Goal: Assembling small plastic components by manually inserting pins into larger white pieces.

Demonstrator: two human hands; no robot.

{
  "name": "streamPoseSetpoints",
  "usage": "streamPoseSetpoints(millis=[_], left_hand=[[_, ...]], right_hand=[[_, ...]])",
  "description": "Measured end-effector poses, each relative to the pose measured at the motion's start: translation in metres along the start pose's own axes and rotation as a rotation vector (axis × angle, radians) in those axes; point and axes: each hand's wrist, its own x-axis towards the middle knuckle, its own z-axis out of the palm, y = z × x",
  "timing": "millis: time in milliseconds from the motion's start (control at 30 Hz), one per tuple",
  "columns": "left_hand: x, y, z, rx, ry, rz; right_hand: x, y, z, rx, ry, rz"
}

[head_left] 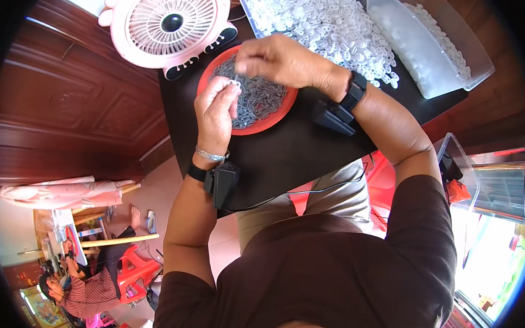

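Note:
My left hand point(215, 111) is closed in a pinch on a small white plastic piece point(234, 83), held over the left part of an orange-red bowl point(262, 126). Grey metal screws point(261, 102) fill the bowl. Just above and to the right, my right hand point(283, 61) hangs over the bowl with its fingers curled together and slightly blurred. Something small and grey shows beneath its fingertips, close to the white piece, but I cannot make out what it is. Each wrist wears a black strap with a dark block on it.
Many loose white plastic pieces point(323, 27) lie heaped at the far side of the black table point(274, 164). A translucent bin point(419, 53) with more pieces stands far right. A pink fan point(172, 22) stands far left. Another person point(92, 292) sits at the lower left.

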Motion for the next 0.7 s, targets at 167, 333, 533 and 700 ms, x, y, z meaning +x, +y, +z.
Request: streamPoseSetpoints(millis=[167,333,533,700], left_hand=[[0.007,-0.003,-0.008,-0.066,0.038,-0.008],[0.008,-0.002,-0.010,-0.060,0.051,-0.015],[0.008,-0.001,-0.011,-0.047,0.060,-0.013],[0.009,-0.002,-0.009,-0.066,0.046,-0.026]], right_hand=[[-0.002,0.043,-0.053,-0.576,0.122,0.198],[-0.014,0.070,-0.059,-0.967,-0.153,0.372],[-0.008,0.071,-0.051,-0.891,-0.076,0.327],[-0.008,0.089,-0.034,-0.892,-0.071,0.147]])
